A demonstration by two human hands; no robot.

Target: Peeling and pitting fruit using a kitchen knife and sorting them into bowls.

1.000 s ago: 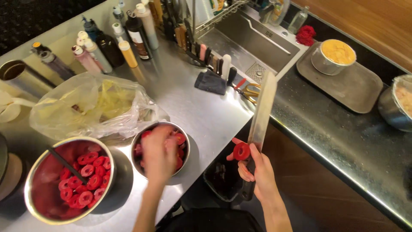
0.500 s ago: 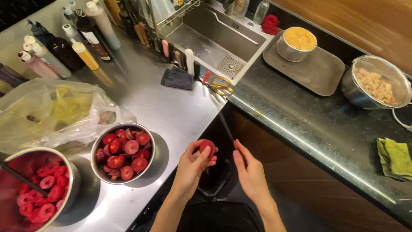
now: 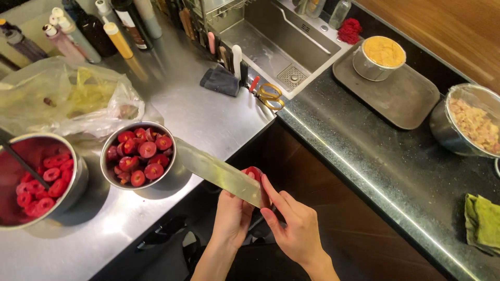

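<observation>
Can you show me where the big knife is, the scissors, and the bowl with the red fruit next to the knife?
knife (image 3: 219, 171), head view, middle of the blade.
scissors (image 3: 270, 96), head view, yellow handles.
bowl of red fruit (image 3: 171, 139), head view, right rim.

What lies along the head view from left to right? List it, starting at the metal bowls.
Bowl of sliced red fruit → bowl of whole red fruit → knife blade → left hand → right hand → dark tray → green cloth.
</observation>
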